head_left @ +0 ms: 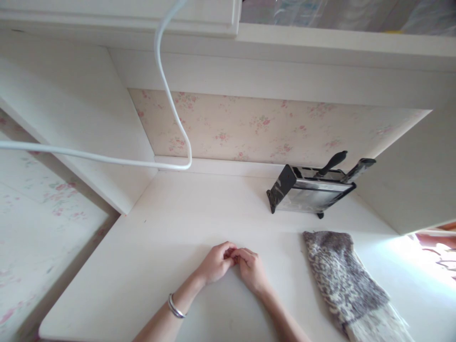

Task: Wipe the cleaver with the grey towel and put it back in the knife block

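Observation:
My left hand [217,262] and my right hand [250,270] rest together on the white tabletop [171,213]. Their curled fingers meet and touch at the tips, and no object shows between them. A silver bangle [175,306] circles my left wrist. To the right of my right hand lies a folded grey and white patterned cloth [344,273]. Behind it stands a black and silver knife block [306,192], with two dark handles sticking up out of its top.
A white cable [174,104] hangs in front of the upper cabinet [121,16] and bends off to the left. White side panels [81,109] flank the tabletop. Flowered wallpaper [245,126] covers the back. Bright light falls at the right edge.

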The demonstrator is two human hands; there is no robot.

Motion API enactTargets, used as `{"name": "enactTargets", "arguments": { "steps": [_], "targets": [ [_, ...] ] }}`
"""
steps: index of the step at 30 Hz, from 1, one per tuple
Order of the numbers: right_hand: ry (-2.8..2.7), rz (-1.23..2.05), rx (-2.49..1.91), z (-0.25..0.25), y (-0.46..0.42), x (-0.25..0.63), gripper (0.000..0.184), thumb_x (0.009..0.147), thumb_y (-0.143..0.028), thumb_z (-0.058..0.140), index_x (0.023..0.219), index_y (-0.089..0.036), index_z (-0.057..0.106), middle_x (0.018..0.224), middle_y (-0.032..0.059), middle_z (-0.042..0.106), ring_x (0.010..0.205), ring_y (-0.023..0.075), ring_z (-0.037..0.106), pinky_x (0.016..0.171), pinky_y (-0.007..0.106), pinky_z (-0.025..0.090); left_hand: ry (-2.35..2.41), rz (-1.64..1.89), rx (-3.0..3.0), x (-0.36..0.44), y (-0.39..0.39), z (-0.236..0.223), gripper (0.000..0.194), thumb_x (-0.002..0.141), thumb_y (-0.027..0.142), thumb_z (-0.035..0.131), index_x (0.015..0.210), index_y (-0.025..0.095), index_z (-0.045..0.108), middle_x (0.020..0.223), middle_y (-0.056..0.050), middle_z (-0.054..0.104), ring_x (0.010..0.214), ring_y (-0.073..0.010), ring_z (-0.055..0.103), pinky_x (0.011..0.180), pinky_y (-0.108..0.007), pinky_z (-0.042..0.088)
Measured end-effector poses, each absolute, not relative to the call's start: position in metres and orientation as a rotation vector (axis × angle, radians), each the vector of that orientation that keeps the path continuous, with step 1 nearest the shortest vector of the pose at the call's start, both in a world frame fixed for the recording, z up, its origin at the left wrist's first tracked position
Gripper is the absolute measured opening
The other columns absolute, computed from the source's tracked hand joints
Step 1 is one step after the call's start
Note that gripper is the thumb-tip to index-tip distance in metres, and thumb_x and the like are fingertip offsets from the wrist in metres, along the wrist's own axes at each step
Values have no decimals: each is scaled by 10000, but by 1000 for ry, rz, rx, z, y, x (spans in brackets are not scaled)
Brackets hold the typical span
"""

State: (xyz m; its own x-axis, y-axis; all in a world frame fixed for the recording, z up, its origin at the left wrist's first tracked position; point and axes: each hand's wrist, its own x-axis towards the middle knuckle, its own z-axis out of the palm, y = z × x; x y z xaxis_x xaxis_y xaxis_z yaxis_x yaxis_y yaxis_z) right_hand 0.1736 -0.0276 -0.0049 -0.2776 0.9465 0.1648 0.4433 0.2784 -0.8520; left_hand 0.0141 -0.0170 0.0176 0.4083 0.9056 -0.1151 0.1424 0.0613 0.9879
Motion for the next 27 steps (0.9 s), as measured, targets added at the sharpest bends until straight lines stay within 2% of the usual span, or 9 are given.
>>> {"name": "enactTargets", "arguments": {
  "steps": [27],
  "targets": [
    [-1850, 897, -1277, -7, -28, 174, 335, 815, -89, 386, 831, -215, 696, 819, 38, 698, 769, 164, 635, 723, 272, 473, 1052, 767, 1472, 14, -19, 16, 251, 724, 80, 512, 925, 182, 622, 889, -21, 664, 864, -162, 613, 801, -260, 462]
  ]
}}
